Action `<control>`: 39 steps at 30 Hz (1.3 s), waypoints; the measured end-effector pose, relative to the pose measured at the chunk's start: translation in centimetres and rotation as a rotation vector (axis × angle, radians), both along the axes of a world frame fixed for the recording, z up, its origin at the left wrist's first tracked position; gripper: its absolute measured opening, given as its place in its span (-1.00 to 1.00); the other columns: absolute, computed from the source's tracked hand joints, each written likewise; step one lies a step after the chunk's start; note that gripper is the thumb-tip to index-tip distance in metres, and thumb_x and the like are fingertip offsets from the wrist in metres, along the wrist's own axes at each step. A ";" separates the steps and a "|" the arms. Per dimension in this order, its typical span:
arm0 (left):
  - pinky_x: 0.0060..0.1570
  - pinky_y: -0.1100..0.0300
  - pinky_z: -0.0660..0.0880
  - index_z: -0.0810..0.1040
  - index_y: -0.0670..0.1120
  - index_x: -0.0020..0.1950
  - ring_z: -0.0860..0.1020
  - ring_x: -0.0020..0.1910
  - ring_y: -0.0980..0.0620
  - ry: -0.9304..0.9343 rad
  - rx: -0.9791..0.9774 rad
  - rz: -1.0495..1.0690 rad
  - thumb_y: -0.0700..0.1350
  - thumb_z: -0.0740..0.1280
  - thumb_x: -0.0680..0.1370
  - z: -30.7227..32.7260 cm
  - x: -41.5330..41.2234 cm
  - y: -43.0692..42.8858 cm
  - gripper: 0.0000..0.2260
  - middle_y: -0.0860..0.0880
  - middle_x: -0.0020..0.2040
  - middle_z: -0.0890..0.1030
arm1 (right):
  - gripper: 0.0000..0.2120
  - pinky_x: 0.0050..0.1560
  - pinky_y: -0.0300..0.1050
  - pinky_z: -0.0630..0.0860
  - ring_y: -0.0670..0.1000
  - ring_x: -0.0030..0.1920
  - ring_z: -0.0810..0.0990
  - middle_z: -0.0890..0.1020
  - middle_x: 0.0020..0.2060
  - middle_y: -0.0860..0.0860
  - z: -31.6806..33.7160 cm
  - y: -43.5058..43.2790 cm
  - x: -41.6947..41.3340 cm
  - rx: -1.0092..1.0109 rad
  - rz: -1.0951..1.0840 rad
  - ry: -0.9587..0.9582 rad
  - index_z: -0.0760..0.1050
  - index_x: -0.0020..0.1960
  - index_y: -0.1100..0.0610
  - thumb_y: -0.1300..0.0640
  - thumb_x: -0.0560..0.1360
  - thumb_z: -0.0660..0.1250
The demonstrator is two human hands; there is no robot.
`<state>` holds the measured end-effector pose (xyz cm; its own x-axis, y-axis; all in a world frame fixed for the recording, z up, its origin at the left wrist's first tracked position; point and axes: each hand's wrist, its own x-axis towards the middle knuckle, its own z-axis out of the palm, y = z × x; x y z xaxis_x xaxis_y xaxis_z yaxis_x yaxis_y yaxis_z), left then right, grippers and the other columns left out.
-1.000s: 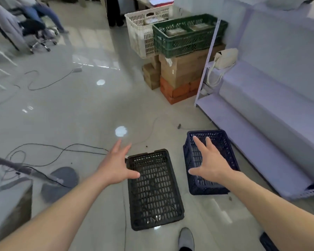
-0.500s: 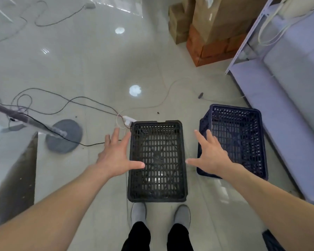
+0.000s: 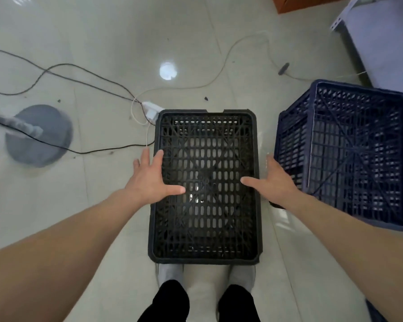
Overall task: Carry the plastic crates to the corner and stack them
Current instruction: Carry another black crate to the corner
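Directly ahead of the person's grey shoes (image 3: 170, 274), the black crate (image 3: 205, 228) sits open side up on the pale tiled floor (image 3: 102, 43), its long sides running away from the feet and its near end just beside the toes. Both arms reach down to it. The left hand (image 3: 149, 180) lies over the crate's left rim, its grip spread wide: the fingers point forward along the outside of the rim and the thumb stretches across the mesh bottom. The right hand (image 3: 275, 182) mirrors it over the right rim, grip also spread, thumb pointing inward; its fingers are blurred in the gap between this crate and the next. Neither hand holds anything, and I cannot tell whether either touches the rim. Just to the right stands the blue crate (image 3: 358, 159), also open side up, turned slightly askew and apart from the black one. Beyond it is the low grey shelf (image 3: 382, 43). At the black crate's far left corner lies a white plug block (image 3: 150, 108) with dark and pale cables (image 3: 79, 68) trailing off across the floor. Farther left rests a round grey stand base (image 3: 39, 135).
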<state>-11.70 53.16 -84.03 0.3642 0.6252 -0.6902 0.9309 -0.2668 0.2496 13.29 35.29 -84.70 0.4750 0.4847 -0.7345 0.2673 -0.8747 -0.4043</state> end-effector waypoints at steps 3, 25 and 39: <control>0.57 -0.19 0.05 -0.15 0.05 0.66 -0.15 0.63 -0.22 0.000 -0.004 0.042 0.31 0.56 0.32 -3.8 0.5 1.0 0.18 -0.10 0.65 -0.22 | 0.02 0.49 0.01 0.28 0.18 0.59 0.24 0.21 0.63 0.15 -3.5 1.1 0.3 -0.002 -0.109 0.029 -0.01 0.67 0.20 -0.18 0.50 0.51; -0.29 0.09 0.43 0.44 -0.15 0.24 0.57 -0.16 -0.04 -0.321 -0.297 1.023 0.03 0.31 0.60 -3.1 0.8 2.4 -0.67 -0.08 -0.03 0.61 | -0.78 0.04 0.19 0.65 0.16 -0.02 0.67 0.71 0.01 0.16 -2.6 2.4 0.8 0.095 -0.791 0.233 0.60 0.01 0.16 0.01 0.50 0.42; 0.46 -0.36 0.17 0.42 -0.04 0.49 0.42 0.43 -0.24 -0.413 -0.451 0.985 0.50 -0.15 0.53 5.1 -0.5 2.7 -0.17 -0.21 0.38 0.53 | -0.15 0.33 0.20 0.49 0.14 0.20 0.65 0.70 0.22 0.08 5.4 1.0 0.5 0.193 -0.906 0.266 0.56 0.41 0.01 -0.57 0.50 -0.03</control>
